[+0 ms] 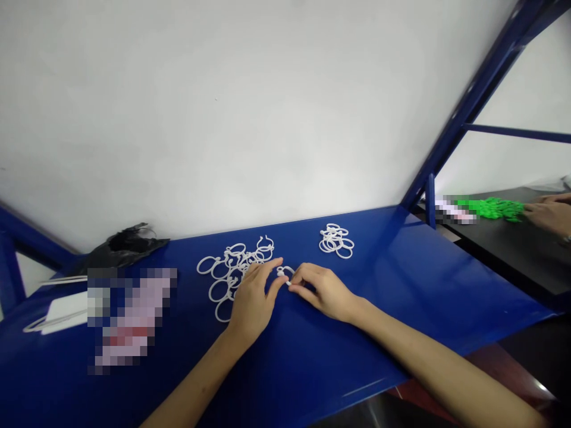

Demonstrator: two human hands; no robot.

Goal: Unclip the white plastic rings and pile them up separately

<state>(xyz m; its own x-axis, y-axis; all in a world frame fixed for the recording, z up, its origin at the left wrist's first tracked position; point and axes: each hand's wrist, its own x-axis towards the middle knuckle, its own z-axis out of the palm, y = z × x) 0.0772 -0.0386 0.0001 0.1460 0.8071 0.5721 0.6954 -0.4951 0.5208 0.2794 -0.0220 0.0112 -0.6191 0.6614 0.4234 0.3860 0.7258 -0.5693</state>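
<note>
In the head view, my right hand (323,290) pinches a white plastic ring (289,271) between thumb and fingers, just above the blue table. The ring has a small knob at its end, facing left. My left hand (255,297) is close beside it, thumb and forefinger apart around the knobbed end; whether the thumb touches the ring I cannot tell. Under and behind my left hand lies a loose pile of similar white rings (219,290), partly hidden by the hand. A smaller heap of white rings (342,251) rests farther back on the right.
The blue table (357,368) meets a pale wall (276,119). On the left lie a black plastic bag (118,249), a white card with a cord (66,312) and a blurred pinkish item (138,321). At right, another person's hand (551,214) is by green pieces (495,208).
</note>
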